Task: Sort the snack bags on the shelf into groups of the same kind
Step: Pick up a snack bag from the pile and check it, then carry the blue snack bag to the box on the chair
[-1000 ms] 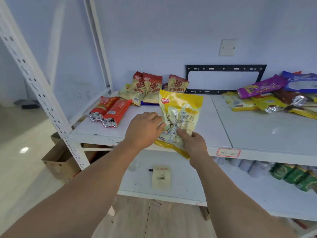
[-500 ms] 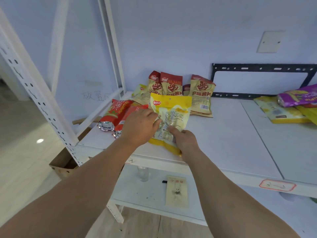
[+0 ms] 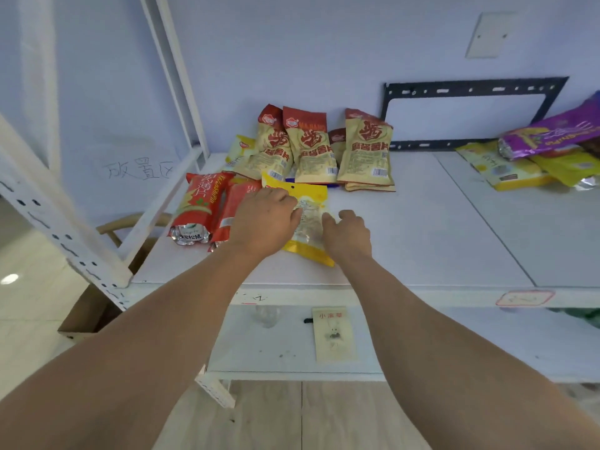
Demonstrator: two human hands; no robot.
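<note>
Yellow bag (image 3: 310, 222) flat on shelf (image 3: 422, 241), red bags (image 3: 207, 209) just beside.

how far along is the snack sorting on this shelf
Done: beige-and-red chip bags stand grouped at the back, and two red foil bags lie side by side. In hand: the yellow clear-window bag lies beside them under the left hand and right hand. Left: the mixed purple and yellow bag pile on the right.

Bare forearms, seemingly no sleeves
</note>
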